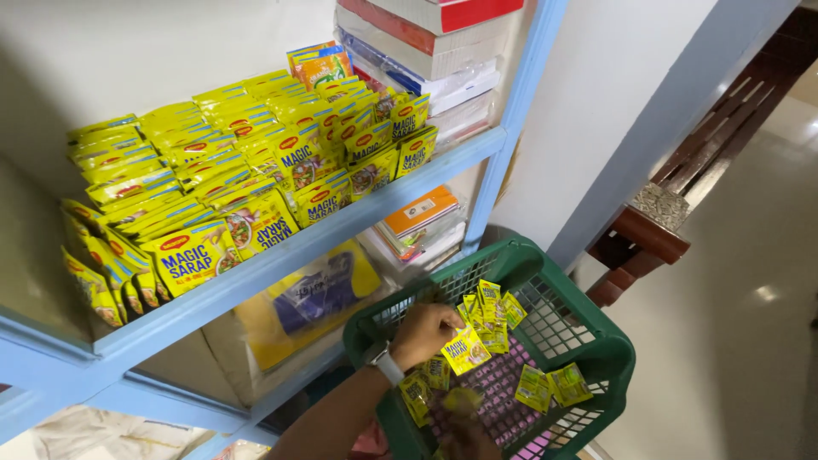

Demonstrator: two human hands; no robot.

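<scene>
A green plastic basket (pixel 596 341) hangs in front of a blue shelf and holds several small yellow seasoning sachets (pixel 550 388). My left hand (pixel 423 332), with a watch on the wrist, reaches into the basket. Its fingers are closed on a bunch of yellow sachets (pixel 469 347), and a short strip of them (pixel 492 311) stands up just beyond. My right hand (pixel 467 436) shows only in part at the bottom edge, low in the basket by a crumpled sachet (pixel 460 399). Its grip is hidden.
The blue shelf (pixel 341 232) carries rows of bigger yellow sachet packs (pixel 256 170). Stacked boxes (pixel 426 51) stand at its right end. Below lie a yellow and blue bag (pixel 315 294) and a pile of notebooks (pixel 417 217). A brown wooden bench (pixel 648 234) stands to the right on a shiny floor.
</scene>
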